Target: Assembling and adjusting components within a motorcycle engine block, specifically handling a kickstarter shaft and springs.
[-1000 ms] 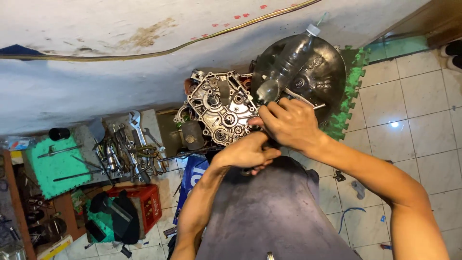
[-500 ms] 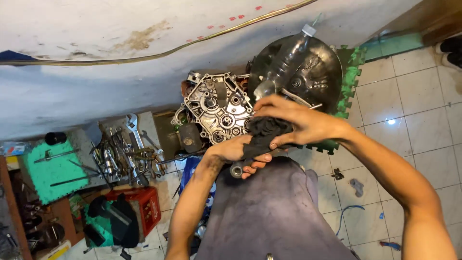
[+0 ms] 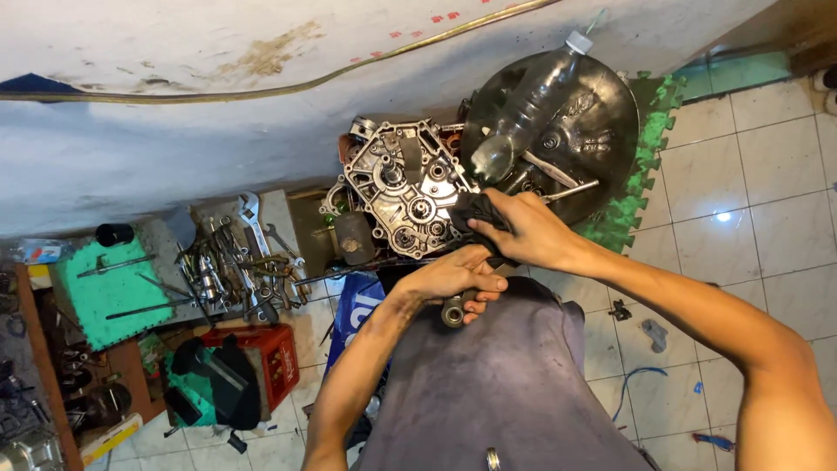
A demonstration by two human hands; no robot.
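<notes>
My left hand (image 3: 449,277) grips a small metal cylindrical part (image 3: 452,311) just above my lap. My right hand (image 3: 523,231) clutches a dark rag (image 3: 475,211) pressed against the upper end of that part. Right behind both hands lies an open grey engine crankcase (image 3: 401,187) with gears and bearings showing. To its right a round black pan (image 3: 580,131) holds a clear plastic bottle (image 3: 523,109) lying on its side and a few metal rods.
A pile of wrenches and hand tools (image 3: 235,262) lies to the left. A red crate (image 3: 261,358) and green foam mat (image 3: 105,292) sit further left. Green foam (image 3: 641,187) edges the pan. A white-grey wall (image 3: 174,113) runs behind; tiled floor (image 3: 767,218) lies right.
My right hand has come down from the pan and crankcase with the dark rag to the part in my left hand. The left hand stayed near my lap.
</notes>
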